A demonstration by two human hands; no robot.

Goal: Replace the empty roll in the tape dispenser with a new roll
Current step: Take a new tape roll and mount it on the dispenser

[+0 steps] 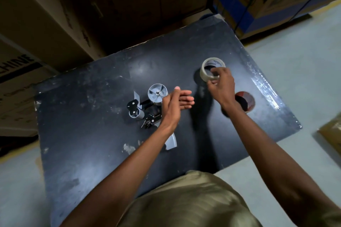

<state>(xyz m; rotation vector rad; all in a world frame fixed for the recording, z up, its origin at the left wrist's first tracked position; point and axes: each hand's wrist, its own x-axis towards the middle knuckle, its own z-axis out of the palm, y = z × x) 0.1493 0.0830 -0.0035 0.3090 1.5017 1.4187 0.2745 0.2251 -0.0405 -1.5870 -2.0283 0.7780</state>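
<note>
1. The right hand (220,84) holds the new tape roll (212,69), with fingers curled over its near rim.
2. The left hand (176,102) is flat, fingers straight, holding nothing, just above the tape dispenser (147,106).
3. The dispenser lies on the dark table (88,134), its grey wheel bare.
4. The empty roll (246,100) sits near the right wrist, on the table.

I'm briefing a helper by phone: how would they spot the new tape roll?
Start at the dark scuffed tabletop. Toward its far right side, the right hand grips a pale clear tape roll. Unlike the brown empty cardboard core nearer the person, it is whitish with a printed inner ring.
</note>
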